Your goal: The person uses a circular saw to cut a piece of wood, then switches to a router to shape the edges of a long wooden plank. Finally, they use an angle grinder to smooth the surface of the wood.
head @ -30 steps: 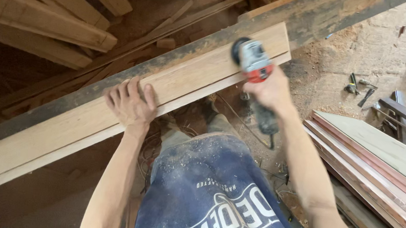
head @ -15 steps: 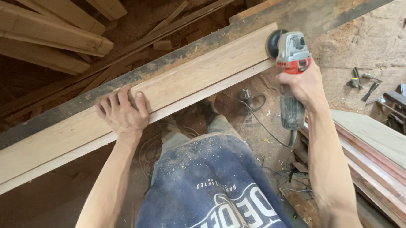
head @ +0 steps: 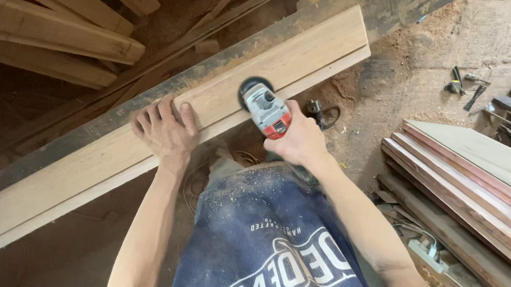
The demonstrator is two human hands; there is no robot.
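A long pale wooden plank (head: 308, 52) lies diagonally across a dark workbench beam (head: 393, 10). My left hand (head: 163, 129) presses flat on the plank, fingers spread. My right hand (head: 300, 139) grips a grey and red angle grinder (head: 265, 107), whose disc rests on the plank just right of the left hand. My blue printed apron (head: 273, 245) fills the lower middle of the view.
Stacked boards (head: 472, 174) lie on the floor at right, with a white power strip (head: 427, 254) beside them. Small hand tools (head: 463, 85) lie on the dusty floor at upper right. More timber (head: 49, 30) is piled at upper left. Sawdust covers the ground.
The grinder has moved leftward along the plank from its right end toward my left hand. The left hand stays pressed on the plank.
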